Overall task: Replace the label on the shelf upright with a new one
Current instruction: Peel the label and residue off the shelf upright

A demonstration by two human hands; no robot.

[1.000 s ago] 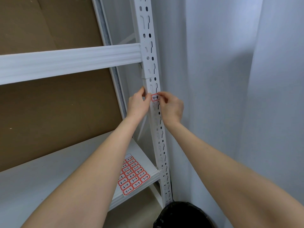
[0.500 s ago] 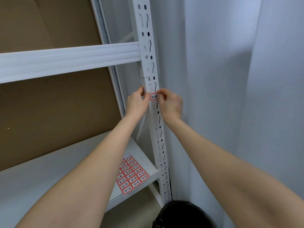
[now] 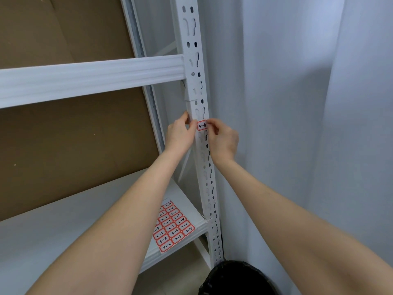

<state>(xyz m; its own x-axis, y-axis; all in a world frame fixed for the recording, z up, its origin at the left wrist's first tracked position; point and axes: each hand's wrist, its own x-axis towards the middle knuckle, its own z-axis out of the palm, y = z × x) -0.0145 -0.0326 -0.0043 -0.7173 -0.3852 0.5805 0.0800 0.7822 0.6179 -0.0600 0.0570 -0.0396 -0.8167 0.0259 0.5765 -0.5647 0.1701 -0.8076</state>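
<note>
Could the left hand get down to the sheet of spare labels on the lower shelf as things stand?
Probably yes. The label sheet lies flat near the front edge of the lower shelf, with nothing on top of it. The left hand is up at the upright beside the label; only its own forearm crosses above the sheet.

Label [image 3: 201, 125]: right end covered by right hand [image 3: 223, 141] fingertips. Sticker sheet [image 3: 173, 226]: left part behind forearm. Black bin [image 3: 236, 277]: cropped below.

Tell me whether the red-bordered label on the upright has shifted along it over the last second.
No. The label sits just below the same keyhole slot of the upright, under the beam joint, as earlier.
</note>
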